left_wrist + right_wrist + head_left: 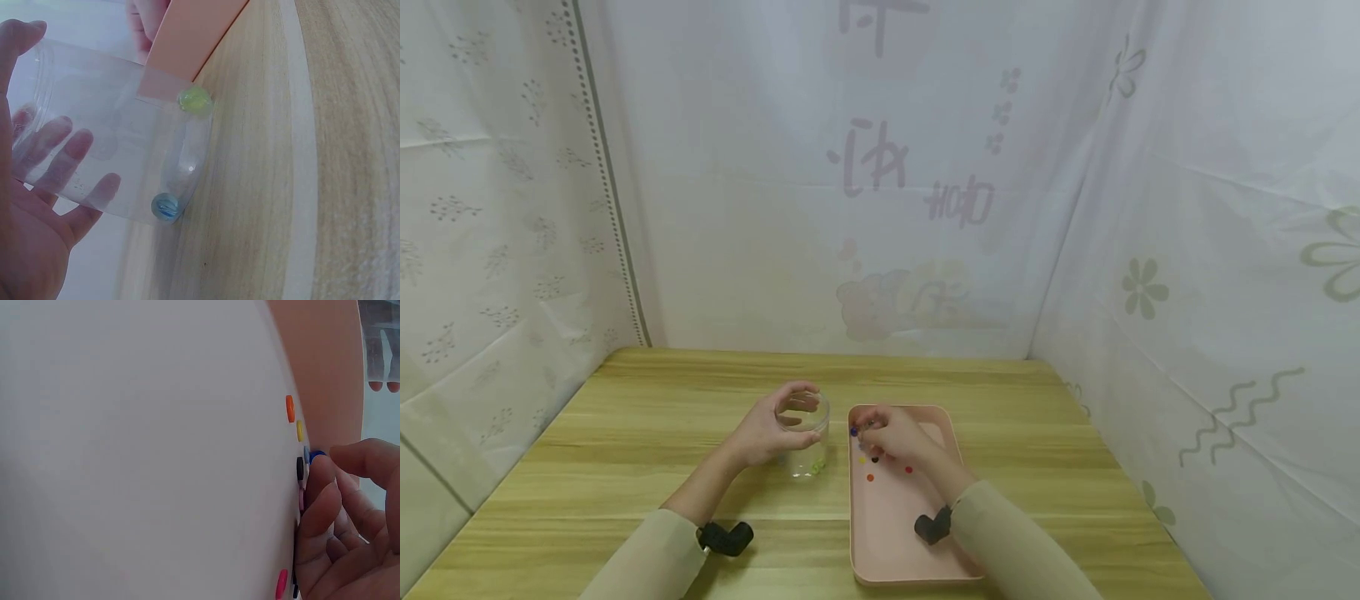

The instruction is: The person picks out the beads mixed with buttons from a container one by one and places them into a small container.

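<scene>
- Clearly, one left hand (pixel 763 435) has its thumb and fingers curled round one transparent cup (pixel 805 460), gripping it near the rim, left of the tray; whether the base touches the surface (pixel 797 542), I cannot tell.
- Two small balls are in the cup, at its bottom: one yellow-green ball (pixel 195 100), one clear ball with blue streaks (pixel 165 207), well apart from each other.
- One pink tray (pixel 895 537) lies on the surface.
- One right hand (pixel 895 435) is over the tray's far left part, fingers bent, thumb near the index fingertip; whether it pinches anything, I cannot tell.
- At least seven small discs are in the tray near that hand: one orange disc (pixel 290 409), one yellow disc (pixel 300 431), one pale blue, one dark blue, one black disc (pixel 300 469), one pink, one red disc (pixel 908 469).
- Two beige sleeves (pixel 643 554) and two black wrist devices (pixel 727 538), one per arm.
</scene>
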{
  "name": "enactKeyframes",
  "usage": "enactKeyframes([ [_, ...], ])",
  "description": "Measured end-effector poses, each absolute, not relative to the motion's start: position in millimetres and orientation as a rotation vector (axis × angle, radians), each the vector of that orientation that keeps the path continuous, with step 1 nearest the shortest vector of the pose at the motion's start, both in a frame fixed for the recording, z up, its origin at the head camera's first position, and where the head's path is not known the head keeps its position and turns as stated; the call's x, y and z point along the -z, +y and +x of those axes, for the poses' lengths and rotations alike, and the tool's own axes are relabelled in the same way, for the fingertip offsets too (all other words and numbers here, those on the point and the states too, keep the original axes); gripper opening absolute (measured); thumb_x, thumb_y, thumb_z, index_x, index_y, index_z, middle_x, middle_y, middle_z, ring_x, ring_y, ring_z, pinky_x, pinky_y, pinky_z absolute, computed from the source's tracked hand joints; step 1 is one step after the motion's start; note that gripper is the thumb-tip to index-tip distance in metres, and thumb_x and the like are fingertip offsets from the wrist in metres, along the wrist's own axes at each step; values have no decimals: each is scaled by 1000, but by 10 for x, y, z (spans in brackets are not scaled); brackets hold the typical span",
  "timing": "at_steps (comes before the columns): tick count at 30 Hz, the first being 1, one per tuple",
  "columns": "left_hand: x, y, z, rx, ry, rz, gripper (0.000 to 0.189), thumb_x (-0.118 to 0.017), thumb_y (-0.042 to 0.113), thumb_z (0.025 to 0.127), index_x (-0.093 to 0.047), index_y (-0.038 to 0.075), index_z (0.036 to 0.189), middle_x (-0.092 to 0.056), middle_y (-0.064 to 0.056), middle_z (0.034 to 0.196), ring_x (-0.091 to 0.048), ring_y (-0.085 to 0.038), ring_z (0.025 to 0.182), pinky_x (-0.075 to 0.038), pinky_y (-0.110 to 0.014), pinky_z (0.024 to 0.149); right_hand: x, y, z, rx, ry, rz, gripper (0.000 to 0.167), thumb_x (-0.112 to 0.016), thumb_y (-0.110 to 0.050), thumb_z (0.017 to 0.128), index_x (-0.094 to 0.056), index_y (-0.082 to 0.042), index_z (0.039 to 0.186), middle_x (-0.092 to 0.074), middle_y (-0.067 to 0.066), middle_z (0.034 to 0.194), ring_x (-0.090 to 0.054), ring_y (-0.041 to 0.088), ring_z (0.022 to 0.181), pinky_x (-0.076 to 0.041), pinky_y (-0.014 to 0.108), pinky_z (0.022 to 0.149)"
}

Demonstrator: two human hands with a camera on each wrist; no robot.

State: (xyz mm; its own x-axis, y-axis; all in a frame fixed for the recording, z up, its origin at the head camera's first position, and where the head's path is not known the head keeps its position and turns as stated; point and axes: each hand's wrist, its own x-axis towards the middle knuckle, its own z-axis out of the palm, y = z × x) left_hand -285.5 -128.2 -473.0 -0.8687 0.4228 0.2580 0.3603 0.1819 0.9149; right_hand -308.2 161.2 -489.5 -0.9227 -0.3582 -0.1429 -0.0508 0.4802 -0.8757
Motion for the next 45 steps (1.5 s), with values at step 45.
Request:
enactKeyframes([
  [45,4732,-1271,-2854,-1803,2384,797,72,-88,16,91,-53,5,152,-66,-21,144,-62,-49,137,-53,-69,112,4884,1585,-3043,1360,2451,-382,18,-75,-7,97,-77,-7,115,-73,4,84,-64,15,67,-47,26,55],
])
